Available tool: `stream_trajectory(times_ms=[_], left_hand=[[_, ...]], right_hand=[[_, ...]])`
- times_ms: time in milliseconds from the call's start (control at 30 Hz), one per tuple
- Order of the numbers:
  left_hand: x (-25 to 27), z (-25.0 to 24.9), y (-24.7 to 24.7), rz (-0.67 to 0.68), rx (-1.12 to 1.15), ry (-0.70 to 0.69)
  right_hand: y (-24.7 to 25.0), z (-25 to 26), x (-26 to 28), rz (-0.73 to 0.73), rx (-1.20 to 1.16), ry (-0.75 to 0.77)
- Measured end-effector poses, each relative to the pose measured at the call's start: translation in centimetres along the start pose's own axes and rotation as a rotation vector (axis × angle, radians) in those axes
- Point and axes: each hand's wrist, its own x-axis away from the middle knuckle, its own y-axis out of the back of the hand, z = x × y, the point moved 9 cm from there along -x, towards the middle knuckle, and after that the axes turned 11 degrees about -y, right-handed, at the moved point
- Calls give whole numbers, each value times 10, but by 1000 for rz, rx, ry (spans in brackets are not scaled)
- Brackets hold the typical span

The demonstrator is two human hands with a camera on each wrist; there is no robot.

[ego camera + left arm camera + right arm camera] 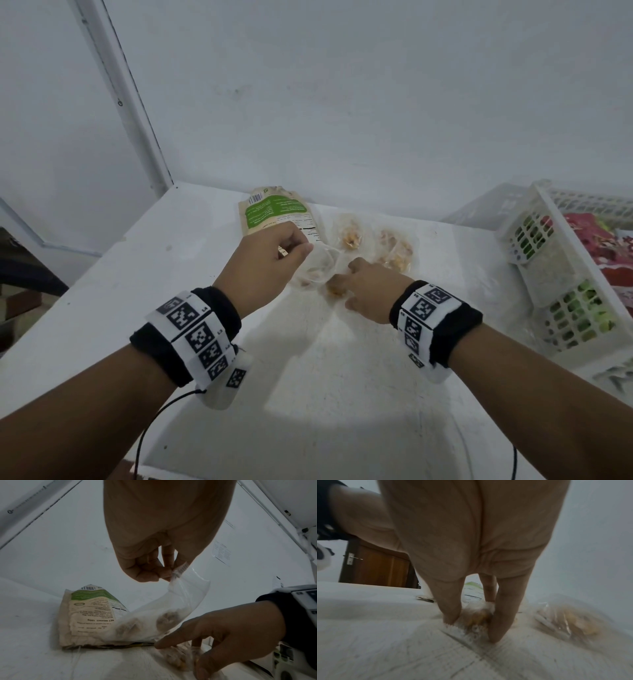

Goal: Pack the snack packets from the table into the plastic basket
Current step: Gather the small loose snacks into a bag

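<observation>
A white surface [342,377] fills the lower half of the head view, and a white plastic basket [555,274] is seen at the right edge of the frame, already loaded with colourful packets. A large green-and-cream packet [274,209] lies flat near the centre, toward the wall. Two small clear packets [394,250] with yellowish contents lie just right of it, not yet picked up. The left hand [267,260] is raised slightly, its thumb and fingers pinched on the sealed top edge of a clear packet [176,609], which hangs curved with its lower end close to the surface. The right hand [370,291] is lowered at centre frame, its fingers [503,615] bent down around another small packet of yellow pieces [477,616] that rests on the surface; a firm grip cannot be confirmed in the blur. The step in hand is judged to be picking up. Next, the right-hand hold would need closing, then both packets carried right and lowered over the basket rim.
</observation>
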Motion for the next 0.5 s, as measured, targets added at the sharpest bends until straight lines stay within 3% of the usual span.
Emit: stream_trajectory(times_ms=[433, 500], left_hand=[[2, 1, 0, 18, -36, -5], [3, 1, -1, 22, -42, -7]], right_hand=[[8, -3, 16, -115, 42, -1], [5, -6, 20, -71, 49, 4]])
